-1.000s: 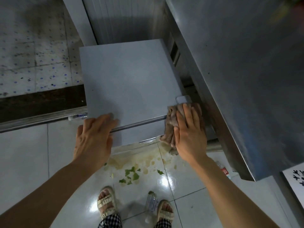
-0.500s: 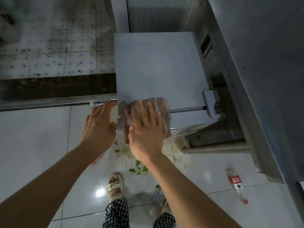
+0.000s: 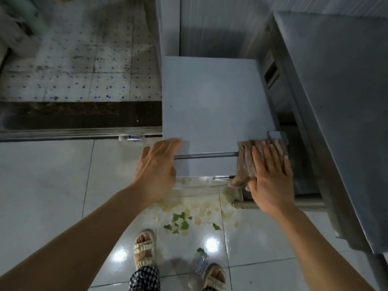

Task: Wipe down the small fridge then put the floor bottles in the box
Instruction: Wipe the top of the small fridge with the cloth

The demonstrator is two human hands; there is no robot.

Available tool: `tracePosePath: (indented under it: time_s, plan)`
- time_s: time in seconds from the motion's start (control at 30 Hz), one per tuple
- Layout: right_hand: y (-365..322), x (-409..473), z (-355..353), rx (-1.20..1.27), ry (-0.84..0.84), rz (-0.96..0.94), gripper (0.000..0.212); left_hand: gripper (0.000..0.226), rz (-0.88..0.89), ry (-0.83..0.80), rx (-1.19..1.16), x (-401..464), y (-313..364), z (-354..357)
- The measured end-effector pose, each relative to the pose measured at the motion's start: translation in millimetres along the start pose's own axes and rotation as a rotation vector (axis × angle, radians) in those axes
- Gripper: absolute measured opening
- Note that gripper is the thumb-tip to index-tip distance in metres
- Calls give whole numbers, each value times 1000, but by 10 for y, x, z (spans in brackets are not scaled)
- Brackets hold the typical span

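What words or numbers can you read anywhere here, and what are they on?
None can be read.
Bottle by the sill: a blue-and-white label, too blurred to read.
Bottle by the feet: clear, any print too small to read.
Fridge: no lettering shows on its top.
Cloth under the right hand: no text.

A glossy pale tiled floor point(image 3: 46, 185), soiled with yellowish stains point(image 3: 201, 208) and green leaf scraps point(image 3: 180, 221), is bordered by a grimy dotted-tile area point(image 3: 79, 66), a corrugated wall point(image 3: 220, 24) and a stainless steel worktop point(image 3: 344, 101).
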State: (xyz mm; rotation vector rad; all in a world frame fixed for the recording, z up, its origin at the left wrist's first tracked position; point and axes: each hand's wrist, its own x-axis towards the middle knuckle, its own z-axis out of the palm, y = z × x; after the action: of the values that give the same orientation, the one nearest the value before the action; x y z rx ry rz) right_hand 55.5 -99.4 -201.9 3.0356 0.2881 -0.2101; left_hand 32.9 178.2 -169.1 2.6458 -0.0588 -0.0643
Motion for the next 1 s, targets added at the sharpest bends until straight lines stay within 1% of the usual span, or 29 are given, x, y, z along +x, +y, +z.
tracePosePath:
  time_s: [0.07,0.13,0.2,0.27,0.33,0.43,0.5,0.53,0.63,0.7,0.77,0.83,0.93,1.0]
  plan:
    - [-134,30,-27,59,8,83,77,65,15,-30,23,85,39,35]
    - [-333,115,-68,176,-12,131,78,65,11,-35,34,146,54,40]
    - [-522,270,-100,287,-43,63,72,63,3,-28,35,174,47,28]
    - [-688,438,-119,305,-37,-13,64,62,-22,-28,13,188,38,13]
    - [-792,505,-143,285,-17,-49,65,61,-62,-49,-6,213,51,-4]
    - [-808,322,-157,312,1,-236,66,61,-98,-97,-3,221,112,-26]
    - [-783,170,-142,356,-29,-334,66,62,-112,-130,-7,205,152,-34]
    - [-759,133,-142,379,-59,-349,66,62,-117,-141,-10,191,175,-38]
    - [-574,129,-203,439,-151,-294,56,59,-113,-170,-8,147,274,-70]
    - [-389,147,-198,374,-163,-218,51,57,-106,-186,4,127,326,-89]
    - [-250,182,-189,298,-159,-154,53,56,-102,-185,2,115,366,-104]
    - [-222,258,-218,286,-147,-97,57,57,-88,-180,0,107,401,-110]
    - [-323,445,-339,364,-51,-22,54,56,-77,-194,-3,112,448,-108]
    - [-374,522,-445,506,-39,11,48,56,-89,-217,-18,117,492,-110]
